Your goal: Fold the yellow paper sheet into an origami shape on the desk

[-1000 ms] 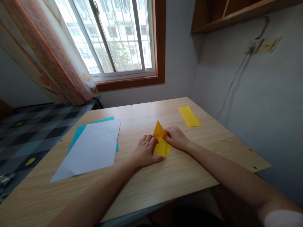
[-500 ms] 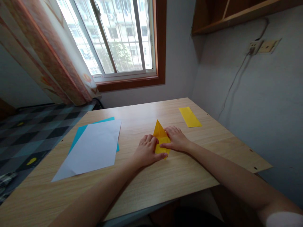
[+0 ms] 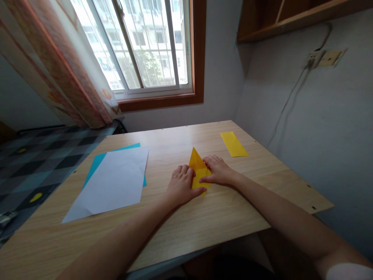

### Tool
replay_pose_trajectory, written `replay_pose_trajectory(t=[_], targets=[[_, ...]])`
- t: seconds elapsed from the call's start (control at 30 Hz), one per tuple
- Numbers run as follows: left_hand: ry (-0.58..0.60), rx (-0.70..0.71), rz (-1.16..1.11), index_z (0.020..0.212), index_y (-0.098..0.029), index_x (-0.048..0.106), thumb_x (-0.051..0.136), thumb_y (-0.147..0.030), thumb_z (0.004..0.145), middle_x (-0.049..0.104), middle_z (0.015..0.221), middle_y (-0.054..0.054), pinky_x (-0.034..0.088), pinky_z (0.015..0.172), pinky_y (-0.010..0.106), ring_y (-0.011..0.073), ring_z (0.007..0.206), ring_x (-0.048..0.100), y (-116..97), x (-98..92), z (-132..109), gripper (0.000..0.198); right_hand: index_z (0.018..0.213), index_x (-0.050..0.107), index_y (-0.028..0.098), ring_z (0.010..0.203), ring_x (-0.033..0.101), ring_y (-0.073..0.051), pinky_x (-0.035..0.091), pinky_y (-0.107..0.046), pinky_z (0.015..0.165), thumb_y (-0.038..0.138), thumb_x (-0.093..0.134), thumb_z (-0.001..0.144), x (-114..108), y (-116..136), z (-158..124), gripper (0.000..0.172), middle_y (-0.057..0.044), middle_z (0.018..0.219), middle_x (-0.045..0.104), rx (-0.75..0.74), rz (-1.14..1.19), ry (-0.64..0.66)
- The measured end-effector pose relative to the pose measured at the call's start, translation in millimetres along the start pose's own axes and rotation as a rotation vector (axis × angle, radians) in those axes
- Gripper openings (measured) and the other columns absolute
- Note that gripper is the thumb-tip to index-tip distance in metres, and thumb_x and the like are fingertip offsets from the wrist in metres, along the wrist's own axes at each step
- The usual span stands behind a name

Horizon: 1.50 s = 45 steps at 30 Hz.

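A folded piece of yellow paper, pointed at its far end, lies on the table between my two hands. My left hand holds down its left side, with the thumb reaching across the near end and the fingers bent. On the other side, my right hand grips the right edge, fingers curled there and thumb resting on top of the paper. Creases cross the paper's surface. Parts of both side edges are hidden under my fingers.
A yellow paper strip lies at the far right of the wooden table. To the left, a white sheet covers most of a blue sheet. Beyond are a window and a wall shelf.
My right thumb has slid slightly to the right across the folded paper, uncovering a little more of it. My left hand has barely moved.
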State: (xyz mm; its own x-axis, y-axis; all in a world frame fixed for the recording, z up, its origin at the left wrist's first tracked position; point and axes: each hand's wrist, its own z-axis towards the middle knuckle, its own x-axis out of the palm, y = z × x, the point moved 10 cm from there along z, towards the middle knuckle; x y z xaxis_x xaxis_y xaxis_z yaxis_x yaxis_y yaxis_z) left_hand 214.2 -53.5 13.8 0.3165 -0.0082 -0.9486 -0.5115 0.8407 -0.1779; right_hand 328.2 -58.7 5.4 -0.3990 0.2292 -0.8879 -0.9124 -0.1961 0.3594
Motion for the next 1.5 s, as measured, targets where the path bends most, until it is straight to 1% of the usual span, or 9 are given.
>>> replay_pose_trajectory(t=[0.17,0.57,0.73,0.83,0.93,1.03,1.23,1.37,1.5], targets=[[0.029,0.009,0.011,0.091,-0.019,0.053,0.057,-0.076,0.069,0.053,0.101,0.010,0.039,0.092,0.048,0.0309,0.100,0.047,-0.4,2.0,0.1,0.061,0.114,0.054,0.018,0.104,0.051,-0.027,0.036,-0.037,0.090,0.056,0.079,0.063,0.3,-4.5,0.2,0.069,-0.009,0.110,0.059,0.009,0.004,-0.021],[0.069,0.050,0.007,0.092,-0.019,0.054,0.063,-0.078,0.061,0.055,0.103,0.010,0.041,0.092,0.046,0.0314,0.101,0.049,-2.7,-0.9,-1.5,0.068,0.092,0.059,0.019,0.092,0.053,-0.022,0.037,-0.032,0.084,0.041,0.072,0.076,-3.6,-20.5,9.6,0.030,-0.004,0.089,0.061,0.103,0.011,-0.113],[0.019,0.082,-0.081,0.090,-0.021,0.056,0.064,-0.059,0.077,0.057,0.096,0.006,0.044,0.086,0.041,0.0258,0.095,0.052,7.5,-9.7,3.1,0.041,0.090,0.060,0.019,0.090,0.052,-0.022,0.037,-0.032,0.082,0.040,0.071,0.078,-4.6,-18.6,9.1,0.027,-0.003,0.086,0.060,0.101,0.002,-0.120],[-0.121,-0.023,-0.101,0.090,-0.020,0.054,0.068,-0.042,0.079,0.057,0.095,0.005,0.045,0.084,0.039,0.0244,0.093,0.052,28.6,-20.2,8.6,0.029,0.089,0.061,0.019,0.087,0.052,-0.021,0.036,-0.032,0.080,0.042,0.071,0.078,-4.7,-17.4,9.1,0.027,-0.004,0.085,0.060,0.098,-0.009,-0.120],[-0.178,-0.053,-0.105,0.103,-0.019,0.053,0.070,-0.034,0.077,0.057,0.104,0.008,0.045,0.089,0.043,0.0264,0.100,0.051,39.4,-18.4,12.0,0.034,0.089,0.061,0.019,0.087,0.051,-0.021,0.036,-0.032,0.079,0.042,0.070,0.078,-4.1,-17.2,9.9,0.027,-0.004,0.086,0.060,0.095,-0.017,-0.117],[-0.149,-0.015,-0.116,0.114,-0.020,0.053,0.066,-0.029,0.080,0.056,0.111,0.009,0.042,0.095,0.045,0.0269,0.106,0.050,39.9,-9.9,13.9,0.038,0.091,0.062,0.019,0.088,0.051,-0.021,0.036,-0.032,0.080,0.042,0.069,0.079,-3.8,-16.7,10.1,0.027,-0.004,0.086,0.060,0.089,-0.030,-0.103],[-0.109,0.013,-0.094,0.102,-0.019,0.058,0.063,-0.029,0.084,0.059,0.105,0.008,0.044,0.093,0.043,0.0260,0.102,0.051,37.0,-6.9,13.8,0.021,0.097,0.065,0.018,0.091,0.054,-0.021,0.038,-0.032,0.083,0.030,0.066,0.082,-11.2,-8.8,7.2,0.019,-0.005,0.088,0.062,0.009,0.024,-0.106],[-0.096,0.010,-0.107,0.100,-0.019,0.057,0.062,-0.027,0.084,0.062,0.100,0.007,0.045,0.090,0.042,0.0253,0.097,0.053,35.9,-6.9,13.9,0.019,0.084,0.067,0.017,0.088,0.056,-0.019,0.040,-0.030,0.081,0.019,0.064,0.082,-16.8,-6.0,6.8,0.004,-0.004,0.084,0.063,-0.037,0.099,-0.124],[-0.122,-0.008,-0.158,0.113,-0.018,0.052,0.064,-0.024,0.081,0.062,0.102,0.006,0.046,0.092,0.044,0.0253,0.099,0.054,38.3,-7.8,13.4,0.034,0.067,0.063,0.017,0.078,0.055,-0.017,0.039,-0.028,0.073,0.018,0.062,0.083,-14.6,-6.5,8.5,0.017,-0.002,0.074,0.061,-0.045,0.148,-0.107]])
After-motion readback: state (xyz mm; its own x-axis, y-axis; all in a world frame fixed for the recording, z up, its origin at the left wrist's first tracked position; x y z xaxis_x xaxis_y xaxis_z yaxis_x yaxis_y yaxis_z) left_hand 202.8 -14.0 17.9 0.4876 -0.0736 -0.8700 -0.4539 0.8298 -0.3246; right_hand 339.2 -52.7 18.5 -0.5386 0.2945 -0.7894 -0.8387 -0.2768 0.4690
